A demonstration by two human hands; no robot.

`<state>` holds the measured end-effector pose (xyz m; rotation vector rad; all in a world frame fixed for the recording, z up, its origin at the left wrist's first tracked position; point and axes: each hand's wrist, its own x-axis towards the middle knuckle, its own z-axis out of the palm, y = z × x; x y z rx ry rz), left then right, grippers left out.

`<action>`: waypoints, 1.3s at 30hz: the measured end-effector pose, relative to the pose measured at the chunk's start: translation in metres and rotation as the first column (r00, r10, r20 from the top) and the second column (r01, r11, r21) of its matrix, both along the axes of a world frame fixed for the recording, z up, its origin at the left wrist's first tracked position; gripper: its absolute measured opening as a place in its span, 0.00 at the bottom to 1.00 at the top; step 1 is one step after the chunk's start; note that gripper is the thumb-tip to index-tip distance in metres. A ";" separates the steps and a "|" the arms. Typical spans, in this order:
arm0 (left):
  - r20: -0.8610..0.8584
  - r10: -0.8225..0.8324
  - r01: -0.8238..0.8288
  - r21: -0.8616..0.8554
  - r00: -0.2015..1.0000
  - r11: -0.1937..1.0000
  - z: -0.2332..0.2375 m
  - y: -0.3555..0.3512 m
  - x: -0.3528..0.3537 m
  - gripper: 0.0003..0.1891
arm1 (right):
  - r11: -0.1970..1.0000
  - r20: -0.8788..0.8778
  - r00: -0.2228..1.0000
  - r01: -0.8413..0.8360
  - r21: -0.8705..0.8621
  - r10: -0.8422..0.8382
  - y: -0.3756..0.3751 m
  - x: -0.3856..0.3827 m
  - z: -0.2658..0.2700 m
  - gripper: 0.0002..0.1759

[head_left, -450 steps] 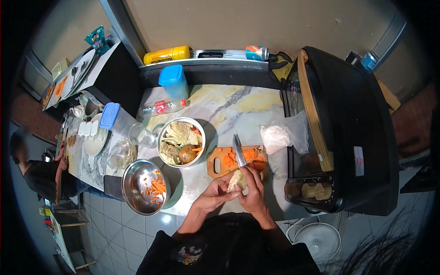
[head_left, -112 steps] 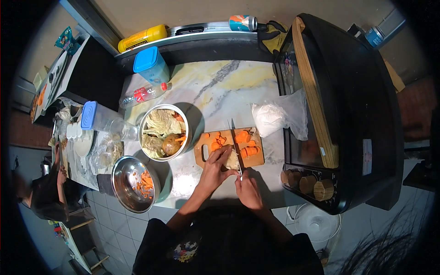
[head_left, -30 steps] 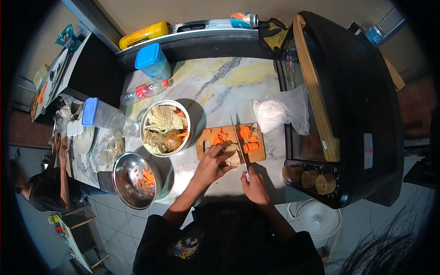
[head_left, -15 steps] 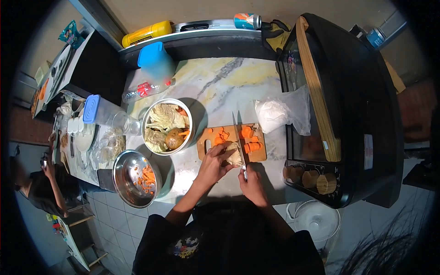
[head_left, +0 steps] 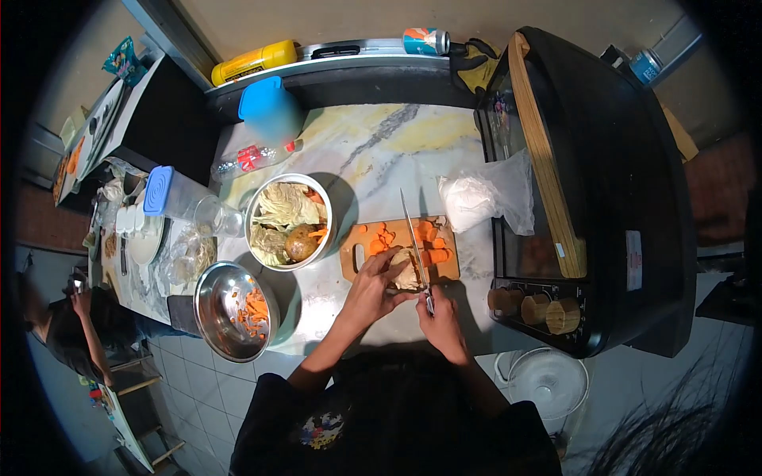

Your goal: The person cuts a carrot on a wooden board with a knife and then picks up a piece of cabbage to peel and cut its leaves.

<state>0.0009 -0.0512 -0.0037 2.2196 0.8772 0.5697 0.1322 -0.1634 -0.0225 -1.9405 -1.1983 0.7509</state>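
My left hand (head_left: 370, 290) is closed on a pale piece of cabbage (head_left: 406, 274), pressing it to the wooden cutting board (head_left: 350, 263). In my right hand (head_left: 441, 319) is the handle of a long kitchen knife (head_left: 413, 232). Its blade points away from me, along the right side of the cabbage, with the tip past the board's far edge. Orange carrot pieces (head_left: 384, 236) lie on the board beyond my left hand, and more carrot chunks (head_left: 436, 256) sit right of the blade. My left fingers partly hide the cabbage.
Left of the board stands a white bowl (head_left: 331, 241) with cabbage leaves and a potato. Nearer is a steel bowl (head_left: 208, 327) holding carrot bits. A bag of white powder (head_left: 470, 201) lies beside the black oven (head_left: 627, 190). A person (head_left: 79, 317) is at far left.
The knife blade has tilted, its tip shifting slightly left, while my right hand has moved a little right. My left hand stays on the cabbage.
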 end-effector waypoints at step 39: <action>0.425 0.637 0.350 -0.903 0.643 0.250 0.014 0.004 -0.033 0.22 | 0.998 0.028 1.000 -0.003 -0.056 0.005 0.003 -0.005 -0.008 0.15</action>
